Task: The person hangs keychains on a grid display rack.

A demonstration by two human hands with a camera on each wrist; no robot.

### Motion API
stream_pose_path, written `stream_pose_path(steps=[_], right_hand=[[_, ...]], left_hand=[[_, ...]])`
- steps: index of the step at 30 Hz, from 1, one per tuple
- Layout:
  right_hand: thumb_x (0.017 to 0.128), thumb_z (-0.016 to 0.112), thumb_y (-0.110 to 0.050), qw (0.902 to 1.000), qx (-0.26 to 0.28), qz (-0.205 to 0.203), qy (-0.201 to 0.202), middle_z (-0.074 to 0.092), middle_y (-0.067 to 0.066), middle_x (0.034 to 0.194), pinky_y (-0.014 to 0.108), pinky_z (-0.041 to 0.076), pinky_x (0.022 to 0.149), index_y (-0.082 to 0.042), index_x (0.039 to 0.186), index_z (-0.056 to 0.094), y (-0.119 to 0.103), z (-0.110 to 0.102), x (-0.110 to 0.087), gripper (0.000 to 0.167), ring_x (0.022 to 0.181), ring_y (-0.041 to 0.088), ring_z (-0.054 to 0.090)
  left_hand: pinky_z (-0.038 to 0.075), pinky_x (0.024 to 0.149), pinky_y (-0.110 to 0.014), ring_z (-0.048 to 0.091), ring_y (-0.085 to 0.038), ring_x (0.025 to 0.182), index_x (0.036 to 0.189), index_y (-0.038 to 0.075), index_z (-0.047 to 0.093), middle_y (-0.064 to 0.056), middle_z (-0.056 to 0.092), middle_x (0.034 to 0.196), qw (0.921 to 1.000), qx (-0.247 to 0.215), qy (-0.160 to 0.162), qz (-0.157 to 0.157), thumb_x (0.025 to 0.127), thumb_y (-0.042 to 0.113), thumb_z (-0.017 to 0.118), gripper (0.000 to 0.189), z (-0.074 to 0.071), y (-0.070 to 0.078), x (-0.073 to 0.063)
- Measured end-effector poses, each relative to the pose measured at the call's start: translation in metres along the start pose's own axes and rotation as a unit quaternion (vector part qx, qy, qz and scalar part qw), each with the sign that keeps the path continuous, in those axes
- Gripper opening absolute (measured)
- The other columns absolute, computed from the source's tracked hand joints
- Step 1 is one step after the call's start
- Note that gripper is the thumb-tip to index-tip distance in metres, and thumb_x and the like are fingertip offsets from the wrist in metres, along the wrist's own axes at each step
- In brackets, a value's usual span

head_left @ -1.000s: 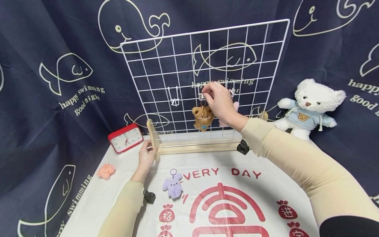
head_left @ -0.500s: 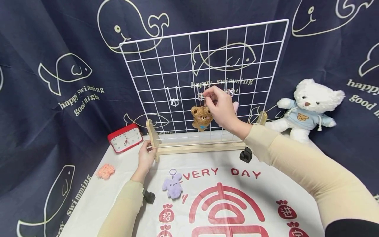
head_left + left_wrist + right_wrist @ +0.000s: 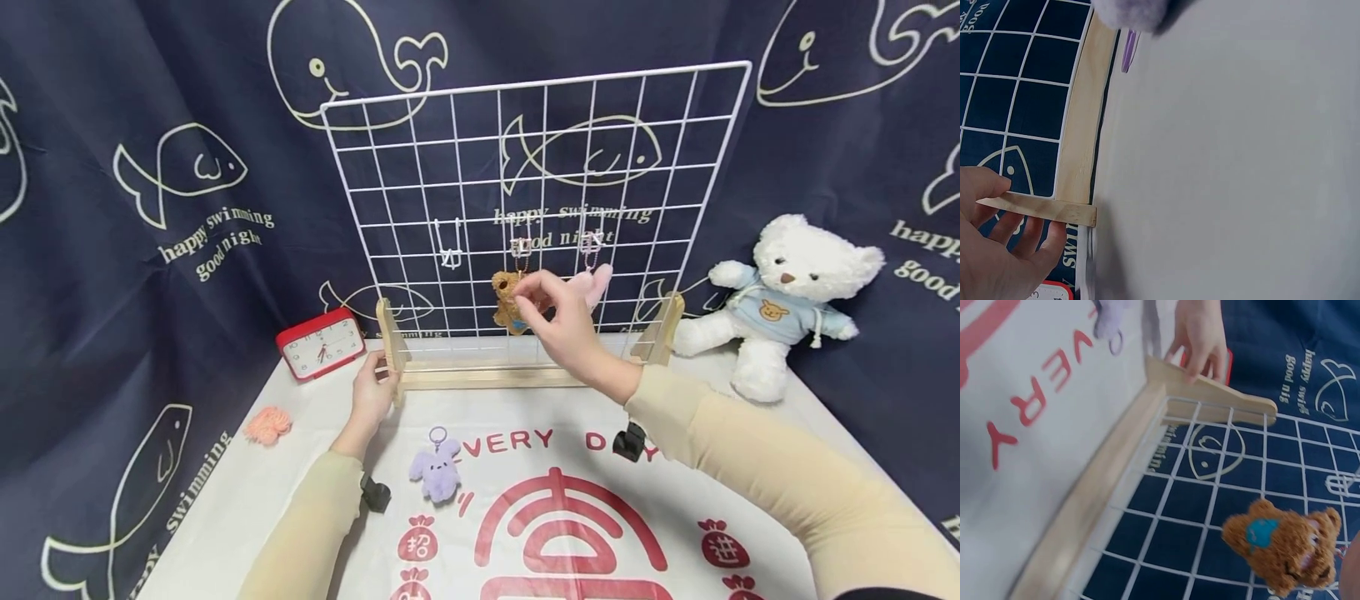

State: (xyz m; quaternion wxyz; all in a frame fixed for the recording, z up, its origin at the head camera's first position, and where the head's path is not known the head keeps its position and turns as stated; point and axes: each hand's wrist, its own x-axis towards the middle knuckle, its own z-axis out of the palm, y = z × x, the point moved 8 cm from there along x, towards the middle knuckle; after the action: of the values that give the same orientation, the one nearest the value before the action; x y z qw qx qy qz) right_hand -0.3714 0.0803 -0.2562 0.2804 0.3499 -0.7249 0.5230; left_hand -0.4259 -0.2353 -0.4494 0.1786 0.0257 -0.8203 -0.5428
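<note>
A white wire grid rack [image 3: 536, 84] stands upright in a wooden base. My left hand [image 3: 371, 392] grips its left wooden end piece [image 3: 1047, 207], thumb on one side and fingers on the other. A brown teddy bear keychain [image 3: 1297, 550] hangs by a bead chain from a middle hook on the grid. In front of the bear, partly covering it in the head view, is my right hand [image 3: 566, 325], fingers bent and holding nothing. A pink plush keychain [image 3: 600, 283] hangs on the hook to the right, half hidden behind that hand. The left hook [image 3: 450, 254] bears nothing.
A purple plush keychain [image 3: 437, 473] lies on the white tablecloth in front of the rack. A red clock [image 3: 322, 344] and a coral yarn-like bundle [image 3: 268, 425] are at the left. A white teddy bear [image 3: 780, 292] sits at the right, before a dark blue curtain.
My right hand has let go at the middle hook and moved down and back, leaving the brown bear keychain hanging, turned sideways. My left hand stays on the end piece.
</note>
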Motion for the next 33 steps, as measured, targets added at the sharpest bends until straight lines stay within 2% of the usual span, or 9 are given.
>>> stream_pose_path(steps=[6,9,12,16,23,27,33], right_hand=[[0.094,0.069,-0.001,0.9998,-0.01,0.015,-0.011,0.066,0.007,0.09,0.031,0.049,0.068,-0.003,0.1,0.068,0.009,0.011,-0.019,0.006,0.079,0.016,0.056],[0.093,0.071,-0.002,0.9993,-0.011,0.025,-0.025,0.066,0.005,0.089,0.038,0.049,0.067,-0.004,0.1,0.07,0.016,0.02,-0.028,0.007,0.08,0.017,0.057],[0.093,0.072,-0.002,0.998,-0.012,0.045,-0.043,0.065,0.003,0.088,0.04,0.049,0.067,-0.005,0.1,0.07,0.022,0.031,-0.039,0.009,0.082,0.017,0.058],[0.091,0.074,-0.001,0.995,-0.022,0.068,-0.07,0.066,0.0,0.09,0.033,0.05,0.067,-0.006,0.101,0.071,0.028,0.046,-0.053,0.012,0.083,0.016,0.06],[0.089,0.075,0.0,0.9874,-0.03,0.092,-0.125,0.072,0.008,0.1,0.033,0.057,0.067,-0.004,0.106,0.074,0.037,0.074,-0.077,0.018,0.085,0.019,0.064],[0.09,0.075,-0.002,0.98,-0.032,0.12,-0.156,0.072,0.006,0.102,0.03,0.058,0.07,-0.005,0.11,0.074,0.045,0.088,-0.091,0.02,0.088,0.017,0.065],[0.09,0.075,-0.005,0.9728,-0.026,0.148,-0.176,0.072,0.003,0.103,0.024,0.057,0.071,-0.007,0.11,0.075,0.056,0.102,-0.103,0.02,0.088,0.014,0.065]], left_hand=[[0.055,0.098,-0.053,0.062,-0.045,0.113,0.128,-0.002,0.058,-0.027,0.063,0.122,1.0,0.001,0.001,0.007,0.089,-0.004,0.061,0.039,0.001,0.0,0.0],[0.054,0.099,-0.052,0.062,-0.045,0.112,0.127,-0.003,0.058,-0.027,0.063,0.122,1.0,0.001,0.004,0.007,0.089,-0.005,0.061,0.038,0.001,0.001,-0.001],[0.054,0.099,-0.053,0.062,-0.045,0.111,0.127,-0.004,0.058,-0.028,0.063,0.122,1.0,0.002,0.004,0.007,0.088,-0.006,0.061,0.039,0.0,0.002,-0.001],[0.054,0.099,-0.054,0.061,-0.046,0.113,0.129,-0.003,0.057,-0.028,0.062,0.124,1.0,-0.001,0.002,0.002,0.088,-0.006,0.06,0.041,0.0,0.003,-0.002],[0.053,0.101,-0.054,0.06,-0.046,0.116,0.131,-0.002,0.056,-0.028,0.061,0.126,1.0,-0.001,-0.006,-0.006,0.089,-0.005,0.06,0.042,0.002,0.001,-0.002],[0.052,0.101,-0.054,0.06,-0.046,0.116,0.13,-0.002,0.057,-0.028,0.061,0.126,1.0,0.0,-0.004,-0.007,0.089,-0.005,0.06,0.042,0.002,0.001,-0.002],[0.052,0.102,-0.054,0.059,-0.046,0.117,0.131,-0.001,0.056,-0.027,0.06,0.127,0.9999,0.002,-0.006,-0.008,0.089,-0.004,0.06,0.042,0.002,-0.002,-0.002]])
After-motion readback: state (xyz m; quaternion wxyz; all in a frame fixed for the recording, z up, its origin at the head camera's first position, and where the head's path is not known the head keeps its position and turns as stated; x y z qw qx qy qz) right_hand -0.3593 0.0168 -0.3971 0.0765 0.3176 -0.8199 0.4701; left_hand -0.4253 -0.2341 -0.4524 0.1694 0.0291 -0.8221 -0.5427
